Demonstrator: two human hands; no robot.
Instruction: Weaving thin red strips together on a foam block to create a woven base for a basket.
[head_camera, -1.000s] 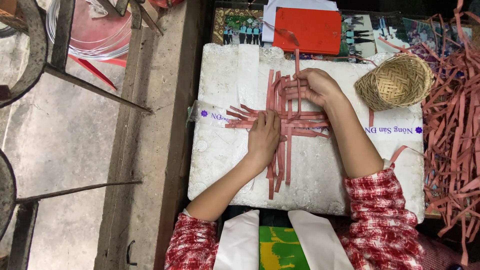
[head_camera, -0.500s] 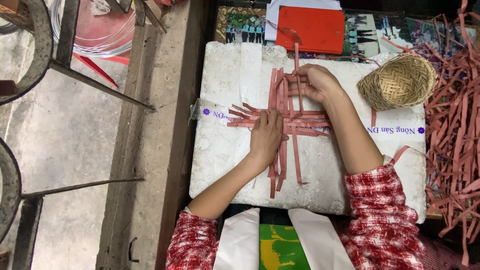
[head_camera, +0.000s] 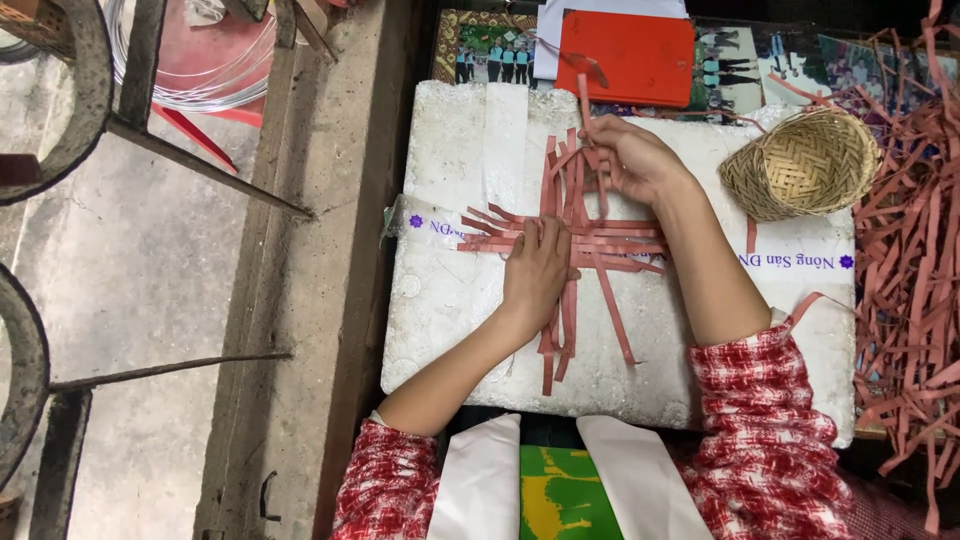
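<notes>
A flat weave of red strips (head_camera: 590, 240) lies on a white foam board (head_camera: 450, 310). My left hand (head_camera: 538, 270) presses flat on the crossing of the strips, fingers pointing away from me. At the weave's far end my right hand (head_camera: 632, 160) pinches one upright red strip (head_camera: 584, 110) and lifts its upper part off the board. Loose strip ends stick out to the left, right and toward me.
A small woven basket (head_camera: 800, 165) lies on its side at the board's right end. A heap of loose red strips (head_camera: 915, 250) fills the right edge. A red book (head_camera: 625, 55) and photos lie beyond the board. Concrete ledge and metal frames stand left.
My right hand has raised the upright strip a little and shifted slightly left along the weave's far end. My left hand stays pressed on the crossing.
</notes>
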